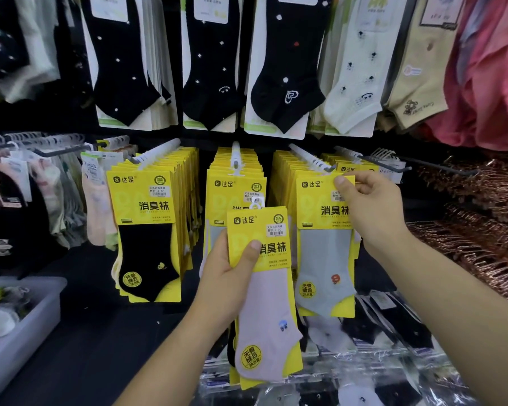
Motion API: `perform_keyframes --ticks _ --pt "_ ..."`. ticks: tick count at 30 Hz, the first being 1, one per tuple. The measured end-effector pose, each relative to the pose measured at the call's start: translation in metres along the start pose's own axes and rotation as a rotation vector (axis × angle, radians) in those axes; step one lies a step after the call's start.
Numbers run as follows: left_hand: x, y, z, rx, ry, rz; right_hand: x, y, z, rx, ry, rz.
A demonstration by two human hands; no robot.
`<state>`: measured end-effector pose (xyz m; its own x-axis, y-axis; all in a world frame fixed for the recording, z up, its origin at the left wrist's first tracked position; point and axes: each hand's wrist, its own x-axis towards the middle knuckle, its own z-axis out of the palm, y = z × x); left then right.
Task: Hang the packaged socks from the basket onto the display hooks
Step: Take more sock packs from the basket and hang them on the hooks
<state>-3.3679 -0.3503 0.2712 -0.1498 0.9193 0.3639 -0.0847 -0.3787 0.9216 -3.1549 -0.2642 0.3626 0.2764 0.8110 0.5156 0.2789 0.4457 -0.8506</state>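
My left hand point(232, 276) grips a pink pack point(266, 291), thumb across its card, at 6 o'clock. My right hand point(373, 206) pinches the top corner of the grey pack point(323, 259) at 2. Tugging there could pop it off its hook point(311, 158), and held one-handed, my pack's loop may miss. Black wall point(194, 139) behind; basket point(27, 315) at 8, copper hangers point(467, 230) at 3.

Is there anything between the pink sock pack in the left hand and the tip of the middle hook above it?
Nothing visible does. The pink sock pack in the left hand is just below the tip of the middle hook, in front of its hung packs. The right hand is aside, pinching the grey sock pack.
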Motion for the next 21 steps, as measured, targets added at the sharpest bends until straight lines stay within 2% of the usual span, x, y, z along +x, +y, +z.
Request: perform_keyframes --ticks 8,10,13,15,18,21 --pt "0.0 0.0 0.001 -0.005 -0.012 0.022 -0.014 0.003 -0.004 -0.093 0.132 0.024" --pt "-0.001 0.0 0.002 0.002 -0.022 0.024 -0.029 -0.001 -0.002 -0.087 0.056 -0.011" --pt "-0.001 0.001 0.007 -0.003 -0.03 0.052 -0.052 -0.01 0.006 -0.082 -0.286 0.026" --pt "-0.002 0.0 0.01 -0.013 -0.018 0.076 -0.062 -0.012 0.009 -0.04 -0.43 0.062" --pt "-0.002 -0.002 0.012 -0.022 -0.011 0.102 -0.064 -0.011 0.006 -0.001 -0.444 0.079" --pt "-0.003 -0.002 0.011 -0.05 -0.003 0.086 -0.057 -0.001 0.0 0.065 -0.367 0.15"
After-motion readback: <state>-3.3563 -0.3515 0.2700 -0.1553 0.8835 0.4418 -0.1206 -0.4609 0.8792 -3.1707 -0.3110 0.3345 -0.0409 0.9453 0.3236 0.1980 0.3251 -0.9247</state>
